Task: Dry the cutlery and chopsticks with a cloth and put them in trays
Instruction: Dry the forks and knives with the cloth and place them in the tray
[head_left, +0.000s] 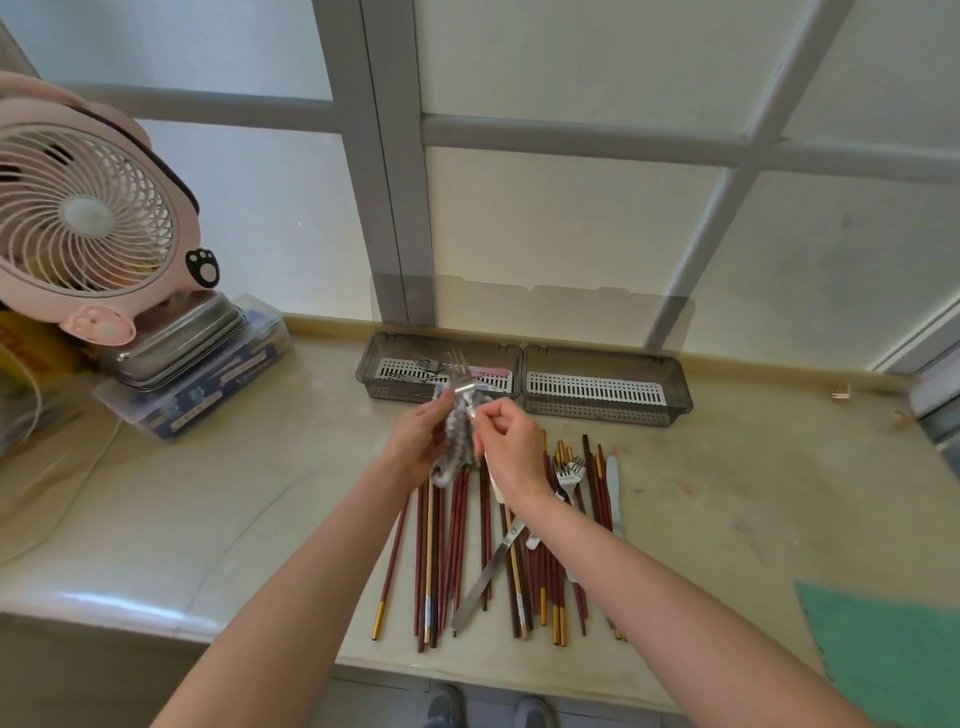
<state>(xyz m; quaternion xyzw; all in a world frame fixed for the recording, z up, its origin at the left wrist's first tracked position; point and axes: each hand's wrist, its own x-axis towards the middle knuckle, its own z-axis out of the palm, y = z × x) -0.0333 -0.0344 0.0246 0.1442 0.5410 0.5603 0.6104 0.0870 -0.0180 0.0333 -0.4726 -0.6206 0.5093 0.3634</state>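
- The fork is held in the air with its tines at twelve o'clock, over the near edge of the left tray. Its neck and handle are wrapped in a grey patterned cloth.
- The left hand, at nine o'clock of the fork, grips the cloth around the shank with curled fingers.
- The right hand, at three o'clock, pinches the handle between thumb and curled fingers.
- I judge the fork to be stiff, light steel, slick while wet and sharp at the tines. It is best held by the handle, with the cloth drawn along the shank.
- The left tray already holds several forks on its slotted white insert. The right tray, touching it at three o'clock, shows only its insert.
- At six o'clock of the hands the chopsticks lie side by side on the counter. They look thin, rigid and likely to roll, so they are best pinched near the middle.
- Among them lie more forks, a table knife and a pale-handled knife.
- A green cloth lies at four o'clock.
- A pink fan stands at ten o'clock.
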